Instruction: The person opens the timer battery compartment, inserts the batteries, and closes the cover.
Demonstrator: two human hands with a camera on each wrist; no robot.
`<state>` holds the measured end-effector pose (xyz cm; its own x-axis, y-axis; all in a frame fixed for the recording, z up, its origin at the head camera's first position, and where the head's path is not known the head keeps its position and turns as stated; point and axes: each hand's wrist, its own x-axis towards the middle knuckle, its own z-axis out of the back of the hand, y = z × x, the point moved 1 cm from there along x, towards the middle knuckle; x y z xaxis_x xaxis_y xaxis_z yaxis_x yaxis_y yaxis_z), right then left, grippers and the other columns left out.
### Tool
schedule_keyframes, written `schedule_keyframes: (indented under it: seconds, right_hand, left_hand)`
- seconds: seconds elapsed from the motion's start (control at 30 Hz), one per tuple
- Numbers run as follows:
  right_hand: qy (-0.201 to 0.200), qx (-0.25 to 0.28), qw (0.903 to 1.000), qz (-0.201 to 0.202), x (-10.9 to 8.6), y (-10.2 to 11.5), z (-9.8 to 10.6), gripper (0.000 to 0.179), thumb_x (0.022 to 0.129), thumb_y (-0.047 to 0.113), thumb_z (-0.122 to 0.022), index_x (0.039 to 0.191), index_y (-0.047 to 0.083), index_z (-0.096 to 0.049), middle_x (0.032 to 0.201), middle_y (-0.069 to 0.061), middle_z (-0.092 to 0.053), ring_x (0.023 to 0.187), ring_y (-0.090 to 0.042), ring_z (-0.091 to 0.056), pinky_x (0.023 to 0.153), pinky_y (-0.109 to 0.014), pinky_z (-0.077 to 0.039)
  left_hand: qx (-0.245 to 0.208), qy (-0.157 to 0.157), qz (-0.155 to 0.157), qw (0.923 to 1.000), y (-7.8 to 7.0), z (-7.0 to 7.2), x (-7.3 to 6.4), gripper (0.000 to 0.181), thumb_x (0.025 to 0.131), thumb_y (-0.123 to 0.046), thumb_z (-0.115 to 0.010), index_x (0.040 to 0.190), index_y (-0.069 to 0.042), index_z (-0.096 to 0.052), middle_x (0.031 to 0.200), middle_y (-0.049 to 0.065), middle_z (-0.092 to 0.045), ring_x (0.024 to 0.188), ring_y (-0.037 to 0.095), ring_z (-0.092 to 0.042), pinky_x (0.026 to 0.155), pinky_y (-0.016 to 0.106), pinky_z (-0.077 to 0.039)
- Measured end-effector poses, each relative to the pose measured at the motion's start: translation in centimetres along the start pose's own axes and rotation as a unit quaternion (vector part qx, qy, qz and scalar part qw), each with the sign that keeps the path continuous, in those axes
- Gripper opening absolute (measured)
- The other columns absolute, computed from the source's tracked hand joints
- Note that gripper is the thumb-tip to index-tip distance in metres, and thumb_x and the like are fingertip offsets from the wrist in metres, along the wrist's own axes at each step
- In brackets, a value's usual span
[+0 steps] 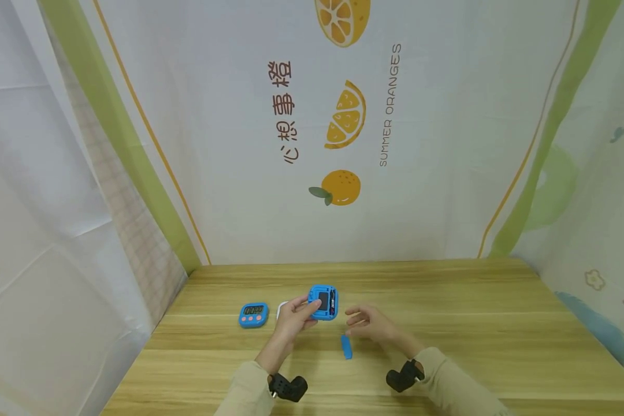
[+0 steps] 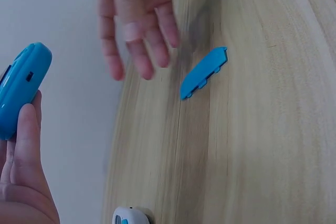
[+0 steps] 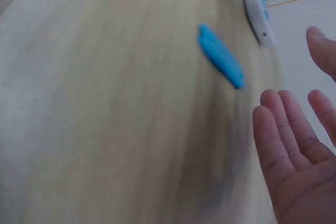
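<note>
My left hand (image 1: 293, 321) holds a blue digital timer (image 1: 331, 289) above the table, its back turned up and the battery slot uncovered. The thumb lies across the back, over a dark square patch. Just right of the timer is my right hand (image 1: 370, 325), fingers loosely bent and nothing between them; in the left wrist view that hand (image 2: 139, 19) hangs over the wood. A blue battery cover (image 1: 346, 347) lies on the table below the right fingertips, its tabbed edge showing in the left wrist view.
A second blue timer (image 1: 253, 315) lies face up at the left, its display showing digits. Between it and my left hand a white timer (image 2: 131, 216) is partly hidden in the head view. Behind the wooden table (image 1: 447, 323) hangs a white curtain (image 1: 421, 219) with printed oranges.
</note>
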<state>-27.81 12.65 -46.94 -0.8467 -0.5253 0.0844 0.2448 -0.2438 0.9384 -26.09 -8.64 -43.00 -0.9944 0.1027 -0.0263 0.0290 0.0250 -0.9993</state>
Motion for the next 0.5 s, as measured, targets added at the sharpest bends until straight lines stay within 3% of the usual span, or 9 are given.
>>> schedule_keyframes:
  seconds: [0.27,0.5]
  right_hand:
    - [0.018,-0.029,0.9991,-0.026,-0.7,-1.0,-1.2,0.05,0.076,0.009,-0.07,0.116,-0.01,-0.048,0.102,-0.018,-0.058,0.089,-0.027,-0.057,0.077,-0.035,-0.05]
    - [0.036,-0.058,0.9971,-0.034,-0.8,-1.3,-1.4,0.057,0.071,0.008,-0.074,0.119,-0.008,-0.047,0.1,-0.01,-0.053,0.088,-0.021,-0.051,0.075,-0.029,-0.047]
  left_hand:
    - [-0.012,0.002,0.001,0.9999,-0.1,-0.2,-0.3,0.058,0.081,-0.026,-0.065,0.124,0.008,-0.045,0.102,0.017,-0.062,0.074,0.012,-0.063,0.068,0.026,-0.053]
    - [-0.009,0.007,0.003,0.9999,0.1,-0.2,-0.3,0.061,0.081,-0.029,-0.065,0.126,0.007,-0.043,0.103,0.016,-0.062,0.073,0.01,-0.062,0.068,0.024,-0.053]
